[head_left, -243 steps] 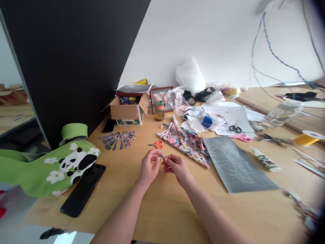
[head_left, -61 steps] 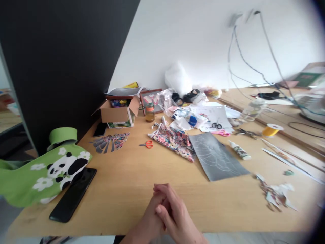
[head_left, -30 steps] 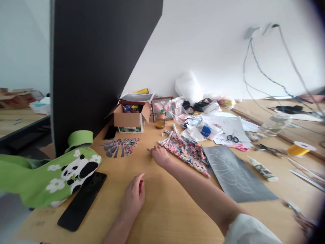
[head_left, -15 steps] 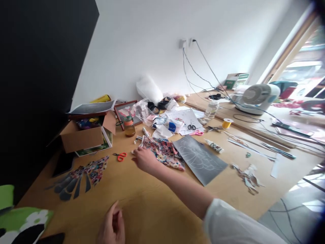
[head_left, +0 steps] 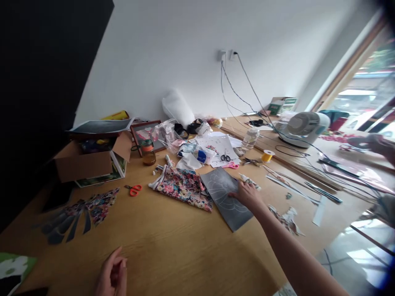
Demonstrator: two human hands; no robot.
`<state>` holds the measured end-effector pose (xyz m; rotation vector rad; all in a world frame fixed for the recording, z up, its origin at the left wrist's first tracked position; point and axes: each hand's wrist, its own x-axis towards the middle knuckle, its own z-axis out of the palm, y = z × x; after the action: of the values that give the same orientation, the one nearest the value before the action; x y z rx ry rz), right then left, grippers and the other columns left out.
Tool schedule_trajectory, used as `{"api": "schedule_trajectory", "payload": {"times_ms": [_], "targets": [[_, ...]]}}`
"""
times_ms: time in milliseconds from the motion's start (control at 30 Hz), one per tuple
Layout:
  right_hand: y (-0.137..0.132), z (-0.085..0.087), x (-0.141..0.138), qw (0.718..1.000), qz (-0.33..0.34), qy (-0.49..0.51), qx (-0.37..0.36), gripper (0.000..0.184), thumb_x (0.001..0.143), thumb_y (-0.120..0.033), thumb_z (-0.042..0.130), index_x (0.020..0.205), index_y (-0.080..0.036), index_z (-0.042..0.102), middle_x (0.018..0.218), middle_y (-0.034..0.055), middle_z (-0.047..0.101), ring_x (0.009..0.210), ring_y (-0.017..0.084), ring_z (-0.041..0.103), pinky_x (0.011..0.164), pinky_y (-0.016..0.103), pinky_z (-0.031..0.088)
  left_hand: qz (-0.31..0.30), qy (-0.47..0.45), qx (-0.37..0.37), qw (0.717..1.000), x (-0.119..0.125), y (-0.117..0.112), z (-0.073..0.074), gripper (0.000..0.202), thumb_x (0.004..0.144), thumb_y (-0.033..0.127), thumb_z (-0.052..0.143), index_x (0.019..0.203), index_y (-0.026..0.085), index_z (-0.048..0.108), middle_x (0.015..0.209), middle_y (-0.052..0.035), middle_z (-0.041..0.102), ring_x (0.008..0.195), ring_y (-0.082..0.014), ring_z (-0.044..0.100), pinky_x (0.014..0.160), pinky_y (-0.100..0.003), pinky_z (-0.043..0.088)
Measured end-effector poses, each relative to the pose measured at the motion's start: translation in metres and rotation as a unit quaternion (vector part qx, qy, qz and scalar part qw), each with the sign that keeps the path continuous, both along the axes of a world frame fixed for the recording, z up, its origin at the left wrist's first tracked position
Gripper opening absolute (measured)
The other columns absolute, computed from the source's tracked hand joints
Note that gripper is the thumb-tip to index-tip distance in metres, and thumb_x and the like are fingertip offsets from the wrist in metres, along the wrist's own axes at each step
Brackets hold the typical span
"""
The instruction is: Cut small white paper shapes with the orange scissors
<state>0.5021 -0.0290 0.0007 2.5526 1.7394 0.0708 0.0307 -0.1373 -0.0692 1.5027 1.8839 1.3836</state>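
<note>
My right hand (head_left: pixel 247 194) is over the right part of a dark grey sheet (head_left: pixel 220 191) with white petal lines drawn on it. Its thumb and fingers are apart, and I see nothing held; whether the fingertips touch the sheet I cannot tell. Just behind those fingers lies a white glue bottle (head_left: pixel 251 182), partly covered by them. To the left is a folded floral cloth (head_left: pixel 185 187). My left hand (head_left: pixel 111 273) rests low at the front of the table, loosely curled with a gap between thumb and fingers and nothing visible in it.
Cut floral and grey petal pieces (head_left: pixel 83 216) lie at left, near red-handled scissors (head_left: pixel 133 190). A cardboard box (head_left: pixel 84 164), a jar (head_left: pixel 148 154), pink scissors (head_left: pixel 231 165), a yellow spool (head_left: pixel 268 156), scraps (head_left: pixel 286 220) and a fan (head_left: pixel 305 129) stand or lie around. Another person's hand (head_left: pixel 384 146) shows at far right.
My right hand has moved right, from the left edge of the floral cloth to the grey sheet. The view has shifted slightly right; my left hand keeps its loose curl.
</note>
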Motion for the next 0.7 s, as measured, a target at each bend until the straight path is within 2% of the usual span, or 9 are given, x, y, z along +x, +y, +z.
{"api": "schedule_trajectory", "payload": {"times_ms": [67,167,367,467,533,600,700], "targets": [[0.005,-0.007,0.006,1.000,-0.006,-0.001,-0.004,0.054,0.085,-0.050,0.068,0.120,-0.010,0.061,0.117,0.0227,0.066,0.117,0.037,0.058,0.095,0.042,0.040,-0.031,0.017,-0.016,0.999,-0.008,0.000,-0.005,0.063,0.076,0.075,0.053,0.105,0.020,0.064,0.075,-0.0047,0.072,0.064,-0.0192,0.070,0.056,-0.026,0.057],[0.009,-0.014,0.013,1.000,-0.015,-0.008,0.006,0.055,0.087,-0.051,0.065,0.123,-0.010,0.060,0.124,0.0236,0.063,0.121,0.039,0.055,0.095,0.043,0.040,-0.035,0.040,-0.022,0.998,-0.015,-0.001,-0.009,0.060,0.077,0.072,0.053,0.105,0.019,0.063,0.077,-0.0061,0.073,0.065,-0.0201,0.071,0.057,-0.027,0.058],[0.013,-0.022,0.022,1.000,-0.016,0.001,0.015,0.054,0.090,-0.052,0.060,0.116,-0.004,0.063,0.119,0.0262,0.065,0.118,0.039,0.057,0.094,0.042,0.042,-0.019,0.066,-0.009,0.998,-0.006,-0.002,-0.001,0.056,0.080,0.068,0.049,0.104,0.018,0.062,0.074,-0.0062,0.072,0.063,-0.0200,0.071,0.055,-0.027,0.058],[0.013,-0.021,0.024,0.999,-0.013,0.005,0.030,0.043,0.092,-0.036,0.059,0.120,-0.003,0.062,0.117,0.0264,0.066,0.117,0.037,0.059,0.093,0.041,0.043,-0.021,0.077,0.010,0.997,-0.004,-0.003,0.000,0.052,0.083,0.064,0.048,0.104,0.018,0.062,0.073,-0.0056,0.071,0.061,-0.0188,0.070,0.055,-0.026,0.057],[0.013,-0.018,0.025,0.999,-0.012,0.007,0.044,0.035,0.094,-0.021,0.050,0.122,-0.004,0.062,0.113,0.0247,0.068,0.113,0.034,0.062,0.092,0.038,0.043,-0.015,0.088,0.018,0.996,-0.004,-0.003,-0.001,0.047,0.085,0.059,0.049,0.104,0.019,0.062,0.075,-0.0055,0.072,0.062,-0.0181,0.070,0.056,-0.026,0.057],[0.014,-0.011,0.029,0.998,-0.015,0.010,0.059,0.038,0.093,-0.012,0.041,0.124,-0.005,0.062,0.111,0.0225,0.069,0.108,0.031,0.065,0.088,0.036,0.045,-0.013,0.098,0.026,0.995,-0.005,-0.003,-0.003,0.042,0.086,0.055,0.049,0.104,0.019,0.062,0.076,-0.0053,0.072,0.062,-0.0176,0.070,0.057,-0.025,0.057],[0.017,0.007,0.038,0.996,-0.028,0.010,0.080,0.042,0.092,-0.009,0.037,0.126,-0.006,0.062,0.110,0.0221,0.069,0.104,0.031,0.066,0.083,0.036,0.047,-0.017,0.100,0.035,0.994,-0.005,-0.003,-0.004,0.038,0.086,0.050,0.050,0.104,0.019,0.061,0.074,-0.0045,0.071,0.061,-0.0169,0.069,0.057,-0.025,0.056]]}}
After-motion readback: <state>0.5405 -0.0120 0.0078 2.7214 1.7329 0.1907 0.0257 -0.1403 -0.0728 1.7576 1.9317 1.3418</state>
